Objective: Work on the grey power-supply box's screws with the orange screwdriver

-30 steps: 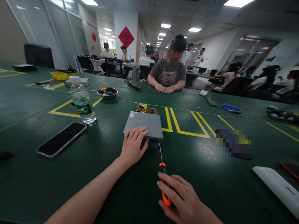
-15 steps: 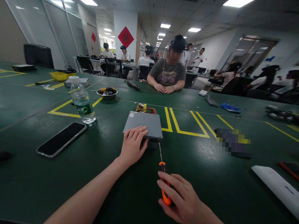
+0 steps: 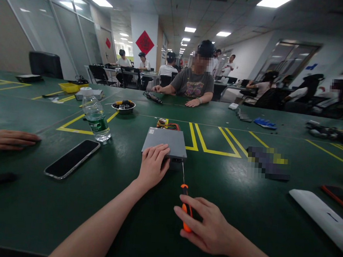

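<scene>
Centrally, left hand (image 3: 152, 168) lies flat, fingers loose, on grey box (image 3: 165, 142). Below, right hand (image 3: 208, 228) grips orange screwdriver (image 3: 184, 192), half hiding handle; tip indistinct.

The head-worn camera looked forward and down over the table (image 3: 38, 209), with the left hand (image 3: 152, 169) and right hand (image 3: 208, 229) close at lower centre.

Left hand (image 3: 152, 167): out front on a bare, nearly straight arm, palm down, fingers together and lightly bent, pressing flat. Right hand (image 3: 209, 227): closer to the body, in from lower right, palm down, thumb and fingers curled in a loose grip.
</scene>
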`<action>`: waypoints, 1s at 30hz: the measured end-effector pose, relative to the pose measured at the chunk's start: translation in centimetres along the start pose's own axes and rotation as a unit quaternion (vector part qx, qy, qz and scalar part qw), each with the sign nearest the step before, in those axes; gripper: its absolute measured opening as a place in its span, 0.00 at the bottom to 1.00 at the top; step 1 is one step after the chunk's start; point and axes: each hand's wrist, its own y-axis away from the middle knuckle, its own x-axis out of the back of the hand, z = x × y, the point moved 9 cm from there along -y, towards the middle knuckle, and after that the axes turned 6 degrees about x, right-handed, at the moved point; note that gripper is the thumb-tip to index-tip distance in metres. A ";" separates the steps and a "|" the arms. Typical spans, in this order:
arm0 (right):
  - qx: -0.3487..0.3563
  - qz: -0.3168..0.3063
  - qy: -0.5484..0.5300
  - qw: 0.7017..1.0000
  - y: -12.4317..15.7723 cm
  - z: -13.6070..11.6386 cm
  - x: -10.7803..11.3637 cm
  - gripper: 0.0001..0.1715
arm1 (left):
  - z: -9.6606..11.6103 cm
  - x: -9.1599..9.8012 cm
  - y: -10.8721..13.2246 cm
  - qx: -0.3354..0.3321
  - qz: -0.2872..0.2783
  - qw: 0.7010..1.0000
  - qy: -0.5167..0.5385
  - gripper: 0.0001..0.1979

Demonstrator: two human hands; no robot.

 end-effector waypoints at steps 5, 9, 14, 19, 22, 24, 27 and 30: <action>0.027 0.050 0.004 0.998 -0.3 0.1 0.6 0.17 | -0.1 -0.1 0.0 0.001 0.000 1.000 0.003 0.14; 0.000 0.109 -0.033 0.994 0.8 0.8 0.5 0.19 | 0.0 -0.1 0.0 -0.004 -0.003 1.000 0.001 0.14; -0.005 0.070 -0.064 0.996 1.3 0.9 -0.2 0.22 | 0.0 -0.1 0.0 -0.003 -0.002 1.000 -0.004 0.15; 0.032 0.017 -0.035 0.999 0.6 -0.1 -0.6 0.18 | 0.0 -0.1 0.0 0.001 -0.007 1.000 -0.001 0.15; 0.038 0.039 -0.044 0.998 0.5 -0.3 -0.5 0.20 | 0.1 0.0 -0.1 -0.001 -0.010 1.000 -0.004 0.15; 0.029 0.055 -0.044 0.997 0.7 -0.1 -0.5 0.21 | 0.2 0.1 -0.1 -0.002 -0.012 1.000 -0.006 0.15; -0.003 0.075 -0.047 0.996 1.0 0.4 -0.4 0.23 | 0.2 0.1 -0.1 -0.003 -0.012 1.000 -0.006 0.15; -0.014 0.054 -0.064 0.996 0.9 0.4 -0.7 0.21 | 0.2 0.0 -0.1 -0.005 -0.014 1.000 -0.010 0.15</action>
